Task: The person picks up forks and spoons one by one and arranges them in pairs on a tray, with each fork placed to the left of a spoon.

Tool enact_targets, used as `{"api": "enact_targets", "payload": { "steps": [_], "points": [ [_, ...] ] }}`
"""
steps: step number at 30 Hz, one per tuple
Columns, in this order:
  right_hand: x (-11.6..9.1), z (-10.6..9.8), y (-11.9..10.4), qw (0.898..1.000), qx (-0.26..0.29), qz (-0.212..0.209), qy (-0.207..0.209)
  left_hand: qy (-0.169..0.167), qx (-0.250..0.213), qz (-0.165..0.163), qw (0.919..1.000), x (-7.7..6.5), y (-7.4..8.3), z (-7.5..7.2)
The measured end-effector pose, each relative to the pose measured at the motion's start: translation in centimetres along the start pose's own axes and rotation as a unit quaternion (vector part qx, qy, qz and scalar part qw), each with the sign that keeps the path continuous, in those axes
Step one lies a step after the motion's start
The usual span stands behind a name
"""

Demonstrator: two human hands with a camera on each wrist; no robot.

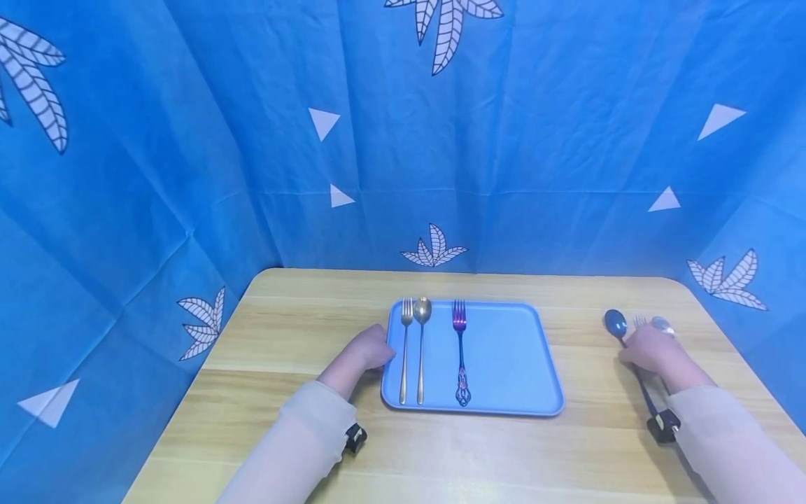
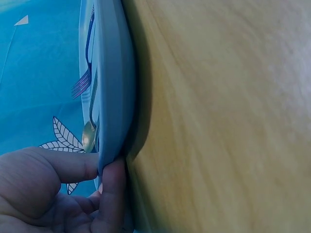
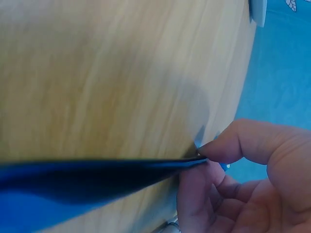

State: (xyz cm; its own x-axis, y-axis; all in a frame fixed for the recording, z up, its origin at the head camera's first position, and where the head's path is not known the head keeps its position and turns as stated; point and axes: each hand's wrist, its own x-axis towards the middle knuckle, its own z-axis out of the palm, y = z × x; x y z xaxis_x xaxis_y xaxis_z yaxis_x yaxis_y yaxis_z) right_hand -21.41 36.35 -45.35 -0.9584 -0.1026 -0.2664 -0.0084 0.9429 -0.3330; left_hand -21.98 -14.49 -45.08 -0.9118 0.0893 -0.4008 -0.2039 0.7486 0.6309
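My left hand [image 1: 371, 348] pinches the left rim of a light blue tray [image 1: 504, 360]; in the left wrist view, thumb and finger meet over the tray's edge [image 2: 116, 77]. On the tray lie a gold fork [image 1: 406, 313], a gold spoon [image 1: 422, 310] and, nearer its middle, a purple fork [image 1: 460, 317] with a patterned handle. Off to the right, my right hand [image 1: 655, 350] holds a dark blue spoon [image 1: 615, 323]. Its dark handle [image 3: 121, 177] runs between thumb and finger in the right wrist view. Beyond that hand lie a silver fork [image 1: 639, 321] and silver spoon [image 1: 662, 324], their handles mostly hidden.
The wooden table [image 1: 283, 308] carries everything. A blue cloth [image 1: 535, 140] with white leaves and triangles hangs behind the table and along both sides. Bare wood separates the tray from the cutlery at right. Dark wrist cameras [image 1: 355, 438] sit at both cuffs.
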Motion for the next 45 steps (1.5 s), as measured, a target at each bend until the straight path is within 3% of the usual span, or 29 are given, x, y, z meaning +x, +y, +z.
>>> {"api": "enact_targets", "payload": {
  "steps": [4, 12, 26, 45],
  "points": [
    [0.0, 0.1, -0.1, 1.0, 0.014, -0.003, -0.003, 0.001, 0.002, 0.003, 1.0, 0.0, -0.1, 0.0],
    [-0.6, 0.0, -1.4, 0.991, 0.124, 0.039, -0.04, 0.002, 0.001, 0.0, 1.0, 0.0, 0.0, 0.0],
    [-0.9, -0.7, -3.8, 0.986, 0.154, 0.044, -0.052, 0.005, -0.006, 0.003, 1.0, 0.1, -0.1, 0.0],
    [-0.6, -1.1, -6.7, 0.98, 0.193, 0.043, -0.029, 0.002, 0.001, 0.008, 1.0, 0.3, -0.2, 0.1]
  ]
}}
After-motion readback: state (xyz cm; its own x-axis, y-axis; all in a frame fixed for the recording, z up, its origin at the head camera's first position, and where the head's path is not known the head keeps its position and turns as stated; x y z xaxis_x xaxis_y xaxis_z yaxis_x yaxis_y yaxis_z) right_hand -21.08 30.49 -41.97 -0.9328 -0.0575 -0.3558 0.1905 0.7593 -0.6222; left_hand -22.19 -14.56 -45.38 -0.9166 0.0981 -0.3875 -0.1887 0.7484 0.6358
